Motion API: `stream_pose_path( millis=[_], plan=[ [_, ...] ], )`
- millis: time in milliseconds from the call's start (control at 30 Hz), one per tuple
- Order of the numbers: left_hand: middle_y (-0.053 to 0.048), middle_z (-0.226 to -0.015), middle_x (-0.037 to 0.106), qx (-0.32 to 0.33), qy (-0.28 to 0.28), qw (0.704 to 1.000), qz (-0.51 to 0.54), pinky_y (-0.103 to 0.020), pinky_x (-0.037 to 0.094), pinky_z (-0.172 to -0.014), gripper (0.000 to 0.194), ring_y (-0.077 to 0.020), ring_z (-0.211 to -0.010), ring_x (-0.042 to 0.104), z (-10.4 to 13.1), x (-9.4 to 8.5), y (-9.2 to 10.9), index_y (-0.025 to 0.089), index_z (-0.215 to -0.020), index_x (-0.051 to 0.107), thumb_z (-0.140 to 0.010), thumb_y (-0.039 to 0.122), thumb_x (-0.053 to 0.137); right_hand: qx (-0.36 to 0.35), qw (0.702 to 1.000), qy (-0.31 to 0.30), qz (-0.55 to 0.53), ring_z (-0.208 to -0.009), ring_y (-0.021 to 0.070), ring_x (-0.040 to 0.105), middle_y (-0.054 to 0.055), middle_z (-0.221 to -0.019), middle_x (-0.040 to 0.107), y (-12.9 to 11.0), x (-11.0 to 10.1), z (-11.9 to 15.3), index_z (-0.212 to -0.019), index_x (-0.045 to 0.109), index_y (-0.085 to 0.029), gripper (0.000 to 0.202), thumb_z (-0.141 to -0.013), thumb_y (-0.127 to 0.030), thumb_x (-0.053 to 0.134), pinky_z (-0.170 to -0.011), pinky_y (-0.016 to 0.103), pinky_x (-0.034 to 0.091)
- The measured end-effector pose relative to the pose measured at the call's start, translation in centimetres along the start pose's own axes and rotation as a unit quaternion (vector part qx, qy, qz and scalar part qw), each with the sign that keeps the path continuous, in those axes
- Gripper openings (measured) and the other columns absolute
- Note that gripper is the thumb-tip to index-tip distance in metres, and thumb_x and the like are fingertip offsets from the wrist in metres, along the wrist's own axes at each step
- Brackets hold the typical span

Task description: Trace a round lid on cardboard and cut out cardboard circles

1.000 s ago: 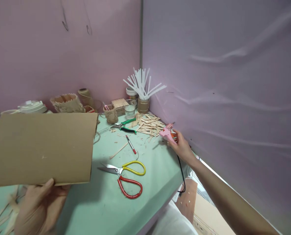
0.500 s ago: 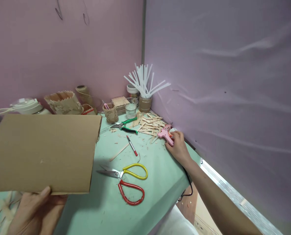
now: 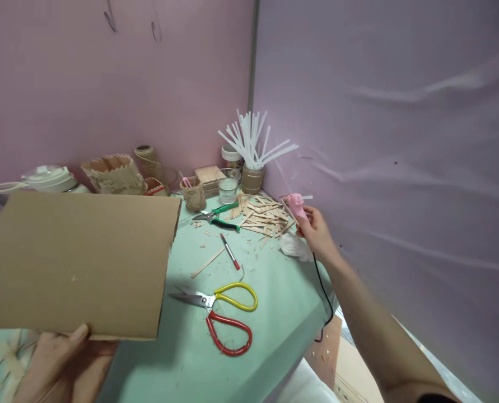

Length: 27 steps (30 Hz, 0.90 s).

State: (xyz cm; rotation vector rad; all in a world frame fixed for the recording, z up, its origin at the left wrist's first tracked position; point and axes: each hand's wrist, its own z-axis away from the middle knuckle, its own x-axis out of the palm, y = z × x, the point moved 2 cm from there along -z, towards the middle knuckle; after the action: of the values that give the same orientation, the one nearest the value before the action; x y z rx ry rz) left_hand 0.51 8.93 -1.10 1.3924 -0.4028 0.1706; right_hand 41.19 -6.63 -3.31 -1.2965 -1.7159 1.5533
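Note:
A flat brown cardboard sheet (image 3: 77, 263) fills the left side of the view. My left hand (image 3: 66, 358) grips its lower edge, with the thumb on top and the fingers underneath. At the right, my right hand (image 3: 314, 226) is wrapped round the handle of a pink glue gun (image 3: 296, 205), raised off the table, its black cord hanging down. Large scissors (image 3: 209, 302) with one yellow and one red handle lie with blades parted beside the cardboard. A red and silver pen (image 3: 229, 252) rests above them.
Green-handled pruners (image 3: 218, 217) and a pile of thin wooden sticks (image 3: 266, 215) lie farther back. White glue sticks stand in a brown jar (image 3: 252, 179). A glass of water (image 3: 228, 190) and a woven cup (image 3: 193, 195) are near. White tissue (image 3: 295, 247) sits below my right hand.
My right hand has closed round the glue gun and lifted it from the table, turning it. The white tissue has come into view beneath. The cardboard remains in my left hand.

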Motion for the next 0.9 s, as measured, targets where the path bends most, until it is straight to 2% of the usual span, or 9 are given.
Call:
stream_pose_path(
  millis=[167,300,433,600,733,900],
  plan=[
    [0.003,-0.116,0.071,0.017,0.015,0.999,0.025,-0.035,0.061,-0.083,0.058,-0.0281,-0.131,0.047,0.5,0.7,0.3,0.039,-0.12,0.062,-0.065,0.022,0.075,0.042,0.998,-0.018,-0.04,-0.049,0.0112,0.042,-0.006,-0.058,0.049,0.2,2.3,-2.8,-0.079,0.057,-0.02,0.032,-0.063,-0.04,0.076,-0.044,0.023,0.036],
    [0.002,-0.116,0.071,0.013,0.013,0.999,0.034,-0.027,0.062,-0.072,0.062,-0.0273,-0.13,0.048,0.3,0.5,0.1,0.037,-0.121,0.061,-0.063,0.02,0.076,0.066,0.988,-0.065,-0.123,-0.043,0.0086,0.035,-0.009,-0.055,0.042,-0.5,3.3,-3.2,-0.083,0.051,-0.023,0.033,-0.067,-0.043,0.072,-0.037,0.019,0.027],
    [0.001,-0.118,0.07,0.018,0.005,0.999,0.043,-0.025,0.062,-0.067,0.061,-0.0271,-0.128,0.05,0.4,0.4,0.1,0.036,-0.121,0.061,-0.064,0.019,0.075,0.082,0.967,-0.12,-0.21,-0.045,0.0093,0.039,-0.007,-0.062,0.045,-1.4,3.1,-2.4,-0.083,0.042,-0.025,0.027,-0.072,-0.044,0.059,-0.034,0.017,0.027],
    [0.003,-0.12,0.069,0.013,0.015,0.999,0.028,-0.021,0.06,-0.061,0.053,-0.0264,-0.126,0.052,0.5,0.5,0.3,0.035,-0.113,0.067,-0.062,0.022,0.076,0.079,0.948,-0.158,-0.263,-0.049,0.0085,0.04,-0.005,-0.068,0.045,-2.2,2.3,-1.4,-0.083,0.043,-0.024,0.027,-0.063,-0.028,0.062,-0.035,0.016,0.032],
    [0.003,-0.117,0.071,0.011,0.014,1.0,0.026,-0.027,0.062,-0.071,0.056,-0.0277,-0.125,0.052,0.5,0.7,0.5,0.035,-0.112,0.066,-0.059,0.023,0.078,0.062,0.948,-0.158,-0.268,-0.051,0.0074,0.038,-0.006,-0.069,0.042,-2.6,2.0,-0.8,-0.083,0.043,-0.024,0.033,-0.059,-0.024,0.067,-0.038,0.016,0.031],
    [0.002,-0.115,0.071,0.004,0.018,0.999,0.031,-0.028,0.062,-0.074,0.052,-0.0275,-0.127,0.05,0.5,0.6,0.5,0.034,-0.11,0.067,-0.061,0.022,0.077,0.035,0.965,-0.139,-0.218,-0.051,0.0085,0.039,-0.007,-0.066,0.039,-2.0,1.6,-0.3,-0.085,0.043,-0.025,0.03,-0.065,-0.03,0.064,-0.04,0.017,0.03]
  ],
)
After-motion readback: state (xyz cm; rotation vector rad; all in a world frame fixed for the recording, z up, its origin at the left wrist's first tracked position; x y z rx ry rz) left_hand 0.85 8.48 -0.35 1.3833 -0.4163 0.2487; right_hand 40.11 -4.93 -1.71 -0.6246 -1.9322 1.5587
